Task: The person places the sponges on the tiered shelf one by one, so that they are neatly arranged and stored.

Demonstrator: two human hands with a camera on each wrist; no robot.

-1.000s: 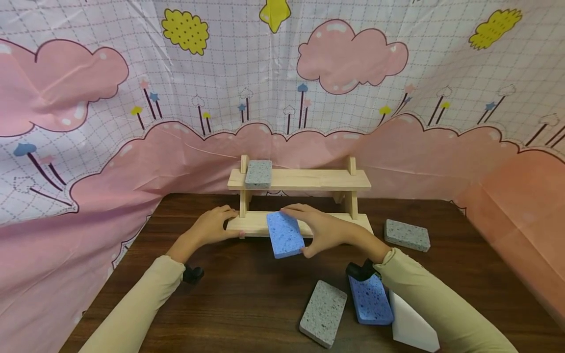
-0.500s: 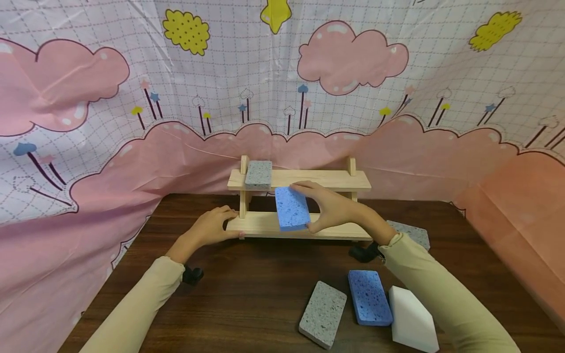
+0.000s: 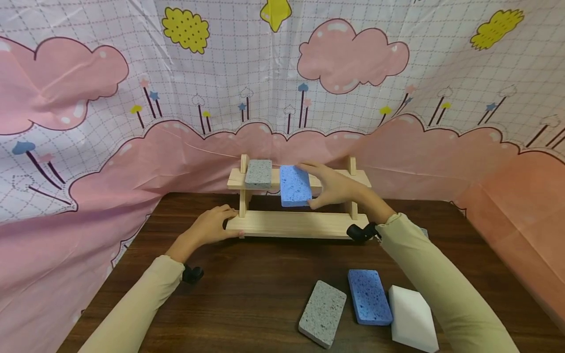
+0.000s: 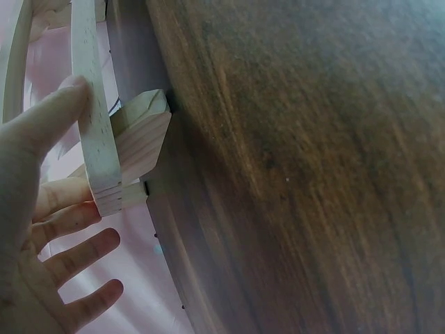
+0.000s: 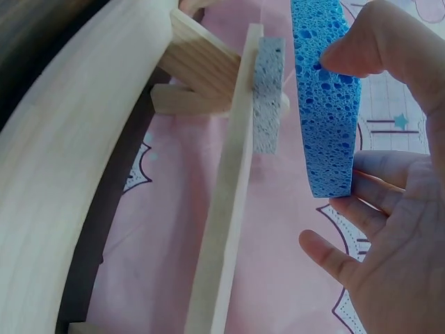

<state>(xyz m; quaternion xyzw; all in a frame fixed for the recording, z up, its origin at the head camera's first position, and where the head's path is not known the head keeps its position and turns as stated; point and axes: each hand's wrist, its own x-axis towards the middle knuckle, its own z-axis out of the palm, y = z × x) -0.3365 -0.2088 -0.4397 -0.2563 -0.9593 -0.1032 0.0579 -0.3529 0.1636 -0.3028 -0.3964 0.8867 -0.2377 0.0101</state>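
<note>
Nearby, gray sponge (image 3: 258, 174) on upper shelf (image 3: 361, 177); held blue sponge (image 3: 295, 187) to right.

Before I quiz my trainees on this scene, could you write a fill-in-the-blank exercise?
The right hand holds a sponge coloured ____.
The left hand grips the ____ of the two shelves.
The upper-shelf sponge is coloured ____.
In the head view, the tabletop blue sponge has the white block to its ____.
Missing words: blue; lower; gray; right.

Held sponge (image 3: 295, 186) blue with darker pores; shelf (image 3: 295, 224) pale yellowish; sponge on shelf (image 3: 258, 174) grey, speckled; desk (image 3: 247, 289) dark brown, streaked; backdrop (image 3: 265, 110) pink and white with dashed grid.
</note>
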